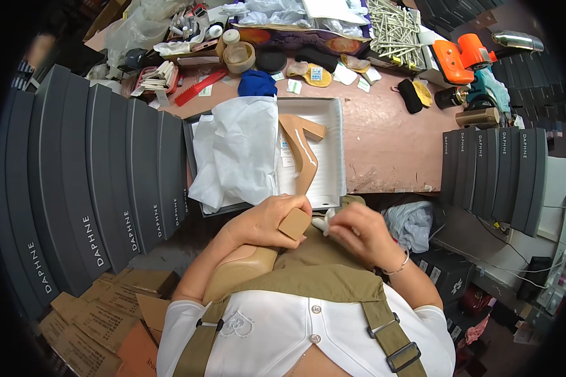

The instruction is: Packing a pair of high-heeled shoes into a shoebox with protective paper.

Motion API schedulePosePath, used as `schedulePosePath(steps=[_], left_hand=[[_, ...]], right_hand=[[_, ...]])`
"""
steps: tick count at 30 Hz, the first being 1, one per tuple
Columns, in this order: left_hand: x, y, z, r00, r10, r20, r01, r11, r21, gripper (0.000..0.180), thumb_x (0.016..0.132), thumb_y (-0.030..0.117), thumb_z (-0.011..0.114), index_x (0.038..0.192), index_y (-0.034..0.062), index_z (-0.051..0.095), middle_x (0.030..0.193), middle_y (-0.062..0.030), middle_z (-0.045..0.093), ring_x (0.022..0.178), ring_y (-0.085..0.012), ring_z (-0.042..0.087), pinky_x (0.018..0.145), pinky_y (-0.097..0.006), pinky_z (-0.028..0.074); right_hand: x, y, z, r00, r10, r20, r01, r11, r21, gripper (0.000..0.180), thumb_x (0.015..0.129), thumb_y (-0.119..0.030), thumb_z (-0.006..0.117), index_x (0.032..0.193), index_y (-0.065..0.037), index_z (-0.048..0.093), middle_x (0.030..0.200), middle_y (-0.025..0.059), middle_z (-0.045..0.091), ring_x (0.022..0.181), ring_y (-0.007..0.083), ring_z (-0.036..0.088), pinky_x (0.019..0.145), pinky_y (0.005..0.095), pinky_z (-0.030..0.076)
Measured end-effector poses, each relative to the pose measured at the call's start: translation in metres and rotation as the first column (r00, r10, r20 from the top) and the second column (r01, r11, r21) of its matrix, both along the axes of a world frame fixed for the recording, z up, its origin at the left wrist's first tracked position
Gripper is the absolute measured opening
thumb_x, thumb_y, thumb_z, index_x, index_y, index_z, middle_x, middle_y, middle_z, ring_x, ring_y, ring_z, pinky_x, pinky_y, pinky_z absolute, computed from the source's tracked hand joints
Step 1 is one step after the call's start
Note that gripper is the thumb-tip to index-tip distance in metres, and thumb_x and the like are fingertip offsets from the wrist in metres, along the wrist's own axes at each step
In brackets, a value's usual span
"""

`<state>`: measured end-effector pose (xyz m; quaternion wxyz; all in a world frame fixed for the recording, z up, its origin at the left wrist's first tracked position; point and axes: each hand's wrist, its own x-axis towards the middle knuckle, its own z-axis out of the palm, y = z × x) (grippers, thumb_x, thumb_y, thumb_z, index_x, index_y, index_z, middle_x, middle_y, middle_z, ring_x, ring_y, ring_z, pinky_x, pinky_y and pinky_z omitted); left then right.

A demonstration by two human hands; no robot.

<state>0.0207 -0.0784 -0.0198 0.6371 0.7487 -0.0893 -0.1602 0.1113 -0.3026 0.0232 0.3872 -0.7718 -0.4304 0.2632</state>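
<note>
My left hand [267, 220] is wrapped round the square block heel [294, 224] of a tan high-heeled shoe [242, 270], whose body lies along my forearm above my lap. Close beside it, my right hand [361, 231] pinches a small crumpled white piece [322, 223], perhaps tissue; its material is not clear. A second tan high-heeled shoe [303, 154], glossy along its side, rests in the open grey shoebox [334, 135] on the table. White tissue paper [236, 154] covers the left half of that box and spills over its edge.
Tall stacks of dark shoeboxes [63, 176] stand at left, with more boxes [493, 179] at right. Across the table's back are a red brush [198, 88], a blue cloth [256, 83], a jar [238, 56], a tray of white sticks [393, 31] and an orange heat tool [456, 60].
</note>
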Motion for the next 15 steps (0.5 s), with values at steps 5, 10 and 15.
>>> schedulePosePath(steps=[5, 10, 15], left_hand=[[0.003, 0.007, 0.006, 0.99, 0.001, 0.142, -0.013, 0.997, 0.082, 0.039, 0.066, 0.016, 0.079, 0.095, 0.0059, 0.054, 0.091, -0.0076, 0.06, 0.089, -0.0253, 0.058, 0.081, -0.034, 0.045], [-0.004, 0.009, -0.006, 0.998, 0.062, 0.021, -0.063, 0.997, 0.044, 0.041, 0.067, 0.018, 0.077, 0.097, 0.0059, 0.052, 0.09, -0.0102, 0.06, 0.087, -0.0276, 0.058, 0.079, -0.035, 0.046], [-0.018, 0.008, -0.011, 0.982, 0.15, -0.116, -0.157, 0.986, -0.054, 0.042, 0.067, 0.017, 0.077, 0.098, 0.0051, 0.05, 0.084, -0.0114, 0.059, 0.079, -0.0256, 0.059, 0.071, -0.033, 0.047]], right_hand=[[0.011, 0.013, -0.001, 0.998, -0.063, 0.03, 0.063, 0.998, -0.002, 0.01, 0.08, -0.005, 0.068, 0.089, -0.003, 0.063, 0.08, 0.0106, 0.058, 0.073, 0.0271, 0.059, 0.064, 0.0336, 0.047], [0.051, 0.035, -0.009, 0.981, -0.152, 0.121, 0.145, 0.987, 0.071, 0.011, 0.08, -0.005, 0.068, 0.089, -0.003, 0.062, 0.078, 0.0106, 0.057, 0.066, 0.0229, 0.057, 0.059, 0.0309, 0.046], [0.131, 0.111, -0.033, 0.951, -0.253, -0.179, 0.283, 0.944, 0.169, 0.011, 0.085, -0.004, 0.064, 0.095, 0.0, 0.062, 0.074, 0.0039, 0.058, 0.062, 0.0087, 0.053, 0.057, 0.0245, 0.044]])
